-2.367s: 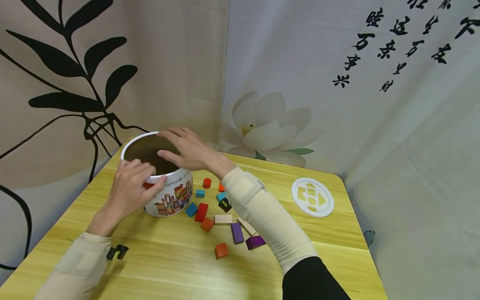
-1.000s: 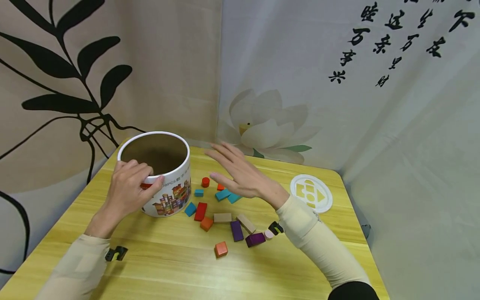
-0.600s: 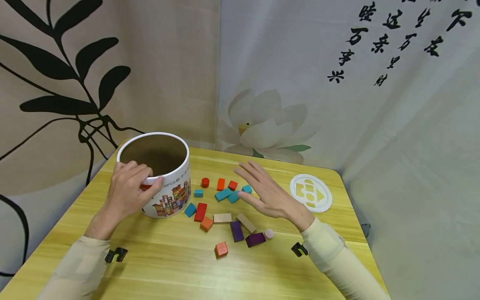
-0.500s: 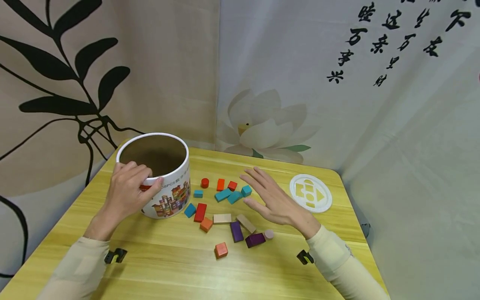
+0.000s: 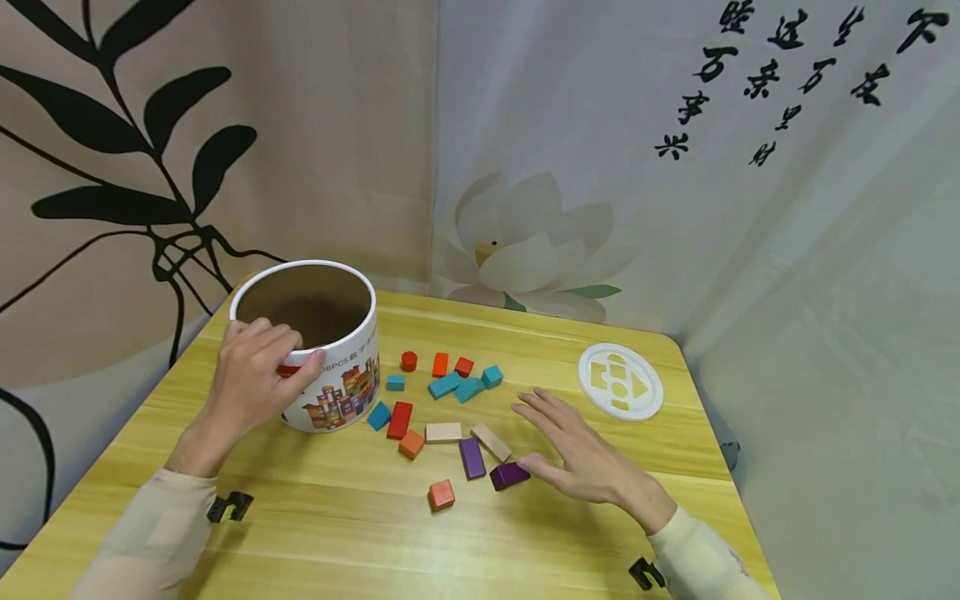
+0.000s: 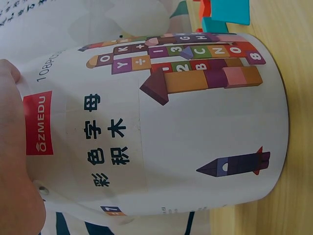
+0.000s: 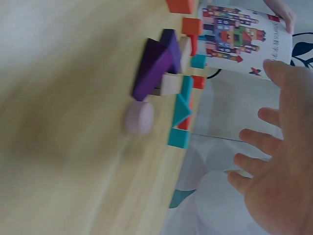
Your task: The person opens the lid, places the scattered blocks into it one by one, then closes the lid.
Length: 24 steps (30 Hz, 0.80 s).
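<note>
Tub (image 5: 345, 385) upright at the far left of the bench (image 5: 330, 542), mouth up, brown interior showing. Left hand (image 5: 258, 371) on its near rim: fingers hooked over the edge, thumb along the outer wall, grip closed firmly on it. Left wrist view: red label (image 6: 39, 123) near the rim, printed block towers lower on the wall.

Right hand (image 5: 588, 454) well apart from the tub, palm down over the bench, fingers spread and nearly straight. Grip wide, holding nothing.

Loose blocks between tub and right hand. Dark purple prism (image 5: 510, 476) nearest the right hand; thumb overlaps its end in the head view, contact cannot be told. Pink cylinder (image 7: 139, 117) just beside the prism, seen from the right wrist. Violet bar (image 5: 472, 458) and two cream bars (image 5: 443, 432) next to it. Orange cube (image 5: 441, 495) apart, closest to the person.

Beside the tub: red bar (image 5: 399, 420), blue block (image 5: 379, 415), red cylinder (image 5: 408, 361). Farther right, a blue cube (image 5: 492, 377) near two other blue pieces.

White disc (image 5: 621, 382) with cut-out shapes flat near the far right corner. Cloth (image 5: 555, 100) behind, lotus and black characters on it.
</note>
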Tool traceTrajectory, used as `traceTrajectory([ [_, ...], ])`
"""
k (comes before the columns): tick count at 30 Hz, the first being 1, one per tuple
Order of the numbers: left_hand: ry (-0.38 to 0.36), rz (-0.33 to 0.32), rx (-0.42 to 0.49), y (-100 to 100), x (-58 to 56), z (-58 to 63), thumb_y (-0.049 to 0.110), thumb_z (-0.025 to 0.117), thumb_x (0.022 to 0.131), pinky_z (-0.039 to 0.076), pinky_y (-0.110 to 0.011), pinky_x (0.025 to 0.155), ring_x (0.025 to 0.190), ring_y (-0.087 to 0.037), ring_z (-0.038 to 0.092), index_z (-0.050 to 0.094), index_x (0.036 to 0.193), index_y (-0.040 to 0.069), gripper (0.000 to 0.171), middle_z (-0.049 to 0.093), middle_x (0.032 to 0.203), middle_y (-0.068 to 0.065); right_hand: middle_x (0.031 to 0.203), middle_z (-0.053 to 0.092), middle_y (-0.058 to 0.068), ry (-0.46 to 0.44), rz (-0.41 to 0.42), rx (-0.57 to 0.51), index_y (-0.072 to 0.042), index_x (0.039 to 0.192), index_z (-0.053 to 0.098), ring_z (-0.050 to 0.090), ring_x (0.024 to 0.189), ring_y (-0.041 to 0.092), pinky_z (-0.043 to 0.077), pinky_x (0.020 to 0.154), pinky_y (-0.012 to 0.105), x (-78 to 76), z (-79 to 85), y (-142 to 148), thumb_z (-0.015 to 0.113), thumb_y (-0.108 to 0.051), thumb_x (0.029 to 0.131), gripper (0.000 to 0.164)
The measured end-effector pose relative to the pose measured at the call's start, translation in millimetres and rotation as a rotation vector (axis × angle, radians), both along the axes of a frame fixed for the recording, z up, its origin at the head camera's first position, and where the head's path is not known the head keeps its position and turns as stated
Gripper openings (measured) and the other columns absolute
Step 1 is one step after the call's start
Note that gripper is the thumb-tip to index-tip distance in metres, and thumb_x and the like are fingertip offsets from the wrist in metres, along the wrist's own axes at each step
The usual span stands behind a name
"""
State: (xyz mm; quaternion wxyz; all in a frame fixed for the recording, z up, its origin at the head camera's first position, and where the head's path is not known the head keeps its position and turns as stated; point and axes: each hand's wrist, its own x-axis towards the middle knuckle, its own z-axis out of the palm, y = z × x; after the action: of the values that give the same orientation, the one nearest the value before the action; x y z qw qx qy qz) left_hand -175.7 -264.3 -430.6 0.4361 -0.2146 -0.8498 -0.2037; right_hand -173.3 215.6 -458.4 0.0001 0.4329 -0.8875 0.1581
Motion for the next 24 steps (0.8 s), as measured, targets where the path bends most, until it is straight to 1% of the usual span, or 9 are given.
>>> traceTrajectory([
  [4,-0.008,0.004,-0.005,-0.7,0.4,0.2,0.043,0.058,0.087,0.028,-0.049,0.064,0.058,-0.024,0.041,0.047,0.060,0.013,0.042,0.047,0.054,0.000,0.167,0.027,0.004,-0.006,-0.001,0.002,-0.019,0.164,0.030,0.020,0.151,0.032,0.029,0.114,0.059,4.6,-10.6,6.8,0.065,-0.046,0.097,0.079],
  [7,-0.014,0.003,-0.008,-0.9,0.9,0.7,0.043,0.058,0.087,0.028,-0.049,0.064,0.058,-0.023,0.041,0.048,0.060,0.013,0.042,0.048,0.054,0.000,0.165,0.030,0.007,0.001,0.002,0.007,-0.014,0.161,0.036,0.024,0.149,0.034,0.032,0.113,0.058,5.7,-17.4,10.3,0.070,-0.041,0.094,0.080],
  [15,-0.036,0.005,-0.029,-1.0,2.1,2.5,0.041,0.059,0.086,0.029,-0.048,0.065,0.059,-0.022,0.041,0.048,0.060,0.013,0.040,0.049,0.055,-0.001,0.158,0.041,0.018,0.014,0.038,0.029,-0.003,0.154,0.046,0.033,0.145,0.037,0.035,0.112,0.058,5.3,-34.3,15.0,0.075,-0.030,0.091,0.075],
  [19,-0.049,0.009,-0.040,-1.9,2.6,2.4,0.040,0.060,0.086,0.029,-0.047,0.065,0.059,-0.022,0.042,0.048,0.061,0.013,0.038,0.049,0.055,-0.001,0.153,0.047,0.018,0.013,0.047,0.039,0.000,0.148,0.053,0.040,0.140,0.036,0.037,0.111,0.056,4.5,-39.2,16.4,0.078,-0.025,0.088,0.069],
  [24,-0.046,0.010,-0.035,-1.9,2.1,1.9,0.041,0.059,0.086,0.029,-0.048,0.065,0.059,-0.023,0.042,0.048,0.061,0.013,0.039,0.049,0.055,-0.001,0.143,0.058,0.014,-0.015,0.029,0.048,-0.002,0.140,0.061,0.051,0.132,0.027,0.043,0.109,0.048,4.6,-41.5,17.1,0.079,-0.024,0.087,0.060],
])
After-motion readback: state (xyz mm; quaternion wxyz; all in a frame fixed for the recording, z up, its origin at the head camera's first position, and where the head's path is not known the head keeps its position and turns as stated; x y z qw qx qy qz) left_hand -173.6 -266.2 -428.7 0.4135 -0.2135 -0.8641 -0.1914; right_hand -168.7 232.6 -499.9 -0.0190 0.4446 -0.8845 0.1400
